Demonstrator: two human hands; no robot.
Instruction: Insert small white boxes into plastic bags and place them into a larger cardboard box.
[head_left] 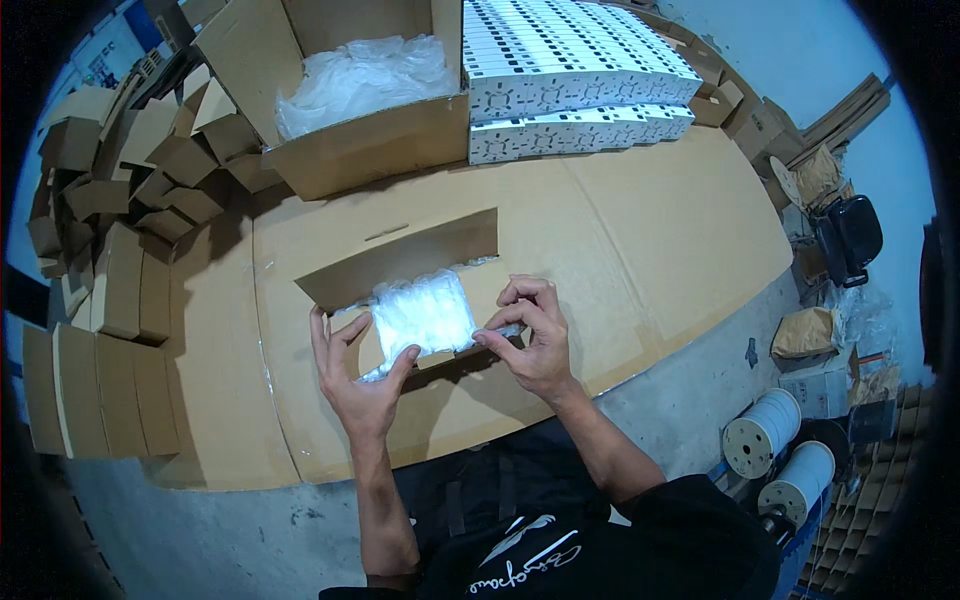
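Observation:
A small open cardboard box (425, 247) lies in front of me with its brown lid raised on the far side. In the middle of it sits a shiny item wrapped in clear plastic (424, 312), between cardboard flaps; what is inside the wrap cannot be made out. My left hand (364, 385) rests at the box's left end, thumb and fingers spread apart, the thumb by the near edge of the wrap. At the right end, my right hand (537, 345) pinches a bit of clear plastic between thumb and forefinger, beside the cardboard flap.
Behind stands a large carton (370, 145) holding clear plastic bags (370, 80). White printed boxes (585, 95) are stacked next to it. Folded brown boxes (110, 380) crowd the left of the cardboard-covered table (680, 230). Cable spools (762, 432) and a black chair (850, 240) are at right.

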